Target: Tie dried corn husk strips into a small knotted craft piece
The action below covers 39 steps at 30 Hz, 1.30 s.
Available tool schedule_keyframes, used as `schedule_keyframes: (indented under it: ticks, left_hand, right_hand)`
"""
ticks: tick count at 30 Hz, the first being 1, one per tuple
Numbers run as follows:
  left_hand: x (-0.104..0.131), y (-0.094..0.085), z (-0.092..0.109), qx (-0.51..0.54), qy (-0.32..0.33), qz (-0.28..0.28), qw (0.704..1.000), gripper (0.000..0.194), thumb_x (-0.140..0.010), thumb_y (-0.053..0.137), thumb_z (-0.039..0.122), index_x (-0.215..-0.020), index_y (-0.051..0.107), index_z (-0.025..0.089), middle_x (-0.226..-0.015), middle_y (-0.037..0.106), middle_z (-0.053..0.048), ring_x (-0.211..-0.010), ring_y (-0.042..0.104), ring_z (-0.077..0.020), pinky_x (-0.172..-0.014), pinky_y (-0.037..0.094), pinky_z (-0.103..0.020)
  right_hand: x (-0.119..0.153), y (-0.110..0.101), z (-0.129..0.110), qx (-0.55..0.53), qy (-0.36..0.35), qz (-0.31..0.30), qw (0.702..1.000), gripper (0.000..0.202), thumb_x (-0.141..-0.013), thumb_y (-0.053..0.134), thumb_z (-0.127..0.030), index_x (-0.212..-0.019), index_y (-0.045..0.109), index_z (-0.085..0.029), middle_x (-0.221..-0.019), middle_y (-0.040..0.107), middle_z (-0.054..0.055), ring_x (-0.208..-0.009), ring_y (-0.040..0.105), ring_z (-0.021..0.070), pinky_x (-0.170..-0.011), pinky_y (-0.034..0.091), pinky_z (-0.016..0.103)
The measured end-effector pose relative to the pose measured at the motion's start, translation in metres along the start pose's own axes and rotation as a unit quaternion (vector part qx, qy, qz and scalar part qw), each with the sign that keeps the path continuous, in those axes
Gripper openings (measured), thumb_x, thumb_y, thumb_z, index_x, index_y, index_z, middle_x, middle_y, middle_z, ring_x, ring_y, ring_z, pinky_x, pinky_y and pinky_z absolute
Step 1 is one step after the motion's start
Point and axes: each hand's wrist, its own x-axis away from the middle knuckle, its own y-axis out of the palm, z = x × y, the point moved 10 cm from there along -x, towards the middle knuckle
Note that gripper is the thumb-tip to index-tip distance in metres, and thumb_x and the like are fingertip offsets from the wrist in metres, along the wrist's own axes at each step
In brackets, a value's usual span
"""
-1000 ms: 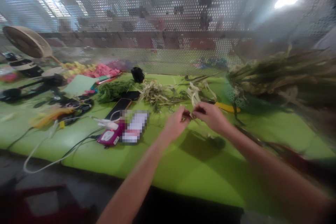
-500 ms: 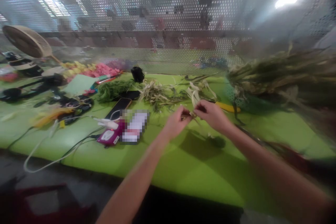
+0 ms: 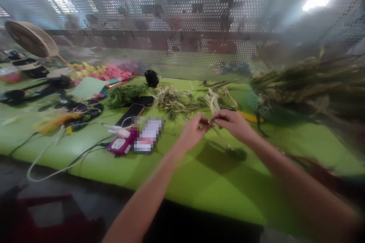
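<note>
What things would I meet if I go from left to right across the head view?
Round beige fan → flat pale-green sheet → boxy magenta device → small black rounded object → bare left hand → bare right hand → large brownish-green leafy bundle.

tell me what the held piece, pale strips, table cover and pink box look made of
Held piece: pale, perhaps plant fibre, but too small to tell.
Pale strips: probably dried leaf, matte, judging by their uneven curling.
Table cover: likely smooth vinyl, from its soft sheen.
Pink box: seemingly hard plastic, from its even colour and boxy shape.
</note>
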Motion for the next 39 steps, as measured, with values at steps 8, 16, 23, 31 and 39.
schedule_keyframes:
  ticks: [8, 16, 23, 31, 39]
  left_hand:
    - [0.0, 0.006, -0.007, 0.041, -0.025, -0.009, 0.999, 0.025, -0.082, 0.067, 0.04, -0.086, 0.057, 0.017, -0.085, 0.065, -0.004, -0.075, 0.06, -0.0146, -0.068, 0.046, -0.028]
    - [0.0, -0.005, -0.011, 0.023, -0.068, 0.061, 0.996, 0.025, -0.076, 0.071, 0.038, -0.075, 0.058, 0.016, -0.069, 0.061, 0.0, -0.064, 0.054, -0.0122, -0.06, 0.04, -0.026]
    - [0.002, -0.018, -0.009, 0.131, -0.067, 0.132, 0.98, 0.023, -0.076, 0.071, 0.034, -0.081, 0.059, 0.016, -0.078, 0.065, -0.002, -0.074, 0.06, -0.0131, -0.072, 0.046, -0.027]
    - [0.004, -0.003, -0.003, 0.142, -0.054, 0.1, 0.983, 0.026, -0.074, 0.074, 0.036, -0.079, 0.057, 0.017, -0.09, 0.069, -0.005, -0.082, 0.063, -0.0157, -0.077, 0.049, -0.03]
    - [0.006, -0.011, -0.01, 0.079, -0.08, 0.106, 0.988, 0.022, -0.074, 0.073, 0.033, -0.077, 0.061, 0.015, -0.075, 0.066, -0.002, -0.071, 0.059, -0.014, -0.07, 0.046, -0.028]
  right_hand:
    - [0.002, 0.0, -0.004, -0.02, -0.006, 0.039, 0.999, 0.012, -0.08, 0.065, -0.024, -0.09, 0.067, -0.019, -0.079, 0.069, 0.002, -0.073, 0.06, 0.0161, -0.066, 0.045, 0.028]
    - [0.011, -0.019, -0.02, 0.043, -0.055, 0.138, 0.988, 0.022, -0.078, 0.07, -0.03, -0.097, 0.063, -0.021, -0.092, 0.063, 0.004, -0.062, 0.051, 0.0126, -0.057, 0.04, 0.027]
    - [0.002, -0.025, 0.017, -0.071, 0.065, 0.139, 0.986, 0.033, -0.074, 0.072, -0.047, -0.079, 0.057, -0.019, -0.072, 0.057, 0.0, -0.065, 0.049, 0.0141, -0.057, 0.039, 0.027]
    - [-0.002, 0.032, 0.02, -0.26, 0.089, -0.01, 0.961, 0.039, -0.071, 0.076, -0.04, -0.101, 0.063, -0.019, -0.091, 0.069, 0.003, -0.09, 0.064, 0.0189, -0.083, 0.049, 0.033]
    - [0.0, 0.029, 0.016, -0.28, 0.075, 0.014, 0.957, 0.027, -0.071, 0.079, -0.038, -0.086, 0.065, -0.021, -0.085, 0.067, 0.002, -0.086, 0.061, 0.0189, -0.084, 0.047, 0.034]
